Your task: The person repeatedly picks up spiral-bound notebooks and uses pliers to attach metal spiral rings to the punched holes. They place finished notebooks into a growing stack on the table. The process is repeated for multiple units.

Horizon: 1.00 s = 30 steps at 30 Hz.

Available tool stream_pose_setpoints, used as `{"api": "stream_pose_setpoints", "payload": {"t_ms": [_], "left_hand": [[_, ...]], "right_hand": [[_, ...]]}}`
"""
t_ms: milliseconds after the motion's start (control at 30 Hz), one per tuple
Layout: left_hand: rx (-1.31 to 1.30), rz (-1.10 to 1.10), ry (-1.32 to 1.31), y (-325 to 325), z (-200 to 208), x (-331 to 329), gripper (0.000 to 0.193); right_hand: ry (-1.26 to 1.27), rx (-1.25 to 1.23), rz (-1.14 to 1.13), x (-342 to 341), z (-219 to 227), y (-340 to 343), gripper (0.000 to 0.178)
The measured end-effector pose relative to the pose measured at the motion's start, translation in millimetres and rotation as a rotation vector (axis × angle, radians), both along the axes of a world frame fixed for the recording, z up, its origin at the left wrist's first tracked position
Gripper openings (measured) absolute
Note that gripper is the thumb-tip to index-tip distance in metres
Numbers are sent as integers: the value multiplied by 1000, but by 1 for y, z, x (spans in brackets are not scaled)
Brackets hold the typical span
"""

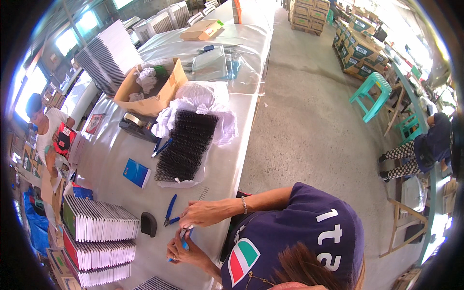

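The pale bench carries the work. Along its near left edge, stacks of spiral-bound notebooks look finished, while a large heap of loose black coils lies farther up on white wrapping, so much seems left to use; an exact share cannot be told. A small blue booklet lies flat between heap and stacks. Blue-handled pliers rest just beside the person's hands, and a single thin coil lies just above them.

The small blue item is held above the bench's near edge, seen nearly edge-on. The left hand is closed around it from below. The right hand is narrow, its fingers drawn together on the item's upper end, where the exact grip is too small to make out.
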<state>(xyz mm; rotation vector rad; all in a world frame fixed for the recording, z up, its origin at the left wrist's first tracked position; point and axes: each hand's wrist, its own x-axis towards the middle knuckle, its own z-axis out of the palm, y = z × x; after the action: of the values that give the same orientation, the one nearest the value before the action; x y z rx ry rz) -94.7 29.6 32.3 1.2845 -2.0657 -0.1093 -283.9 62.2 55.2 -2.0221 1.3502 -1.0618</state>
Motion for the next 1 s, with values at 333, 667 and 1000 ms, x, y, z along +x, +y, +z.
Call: {"api": "stream_pose_setpoints", "payload": {"t_ms": [333,667,1000], "left_hand": [[-12,42,-62,-2,1,2,46],[25,182,280,6,10,8,81],[159,73,390,-3,1,47,59]], "right_hand": [[395,-258,-179,13,5,-5,19],[239,-73,-104,18,12,-16,17],[524,61,260,10,15,-82,45]]}}
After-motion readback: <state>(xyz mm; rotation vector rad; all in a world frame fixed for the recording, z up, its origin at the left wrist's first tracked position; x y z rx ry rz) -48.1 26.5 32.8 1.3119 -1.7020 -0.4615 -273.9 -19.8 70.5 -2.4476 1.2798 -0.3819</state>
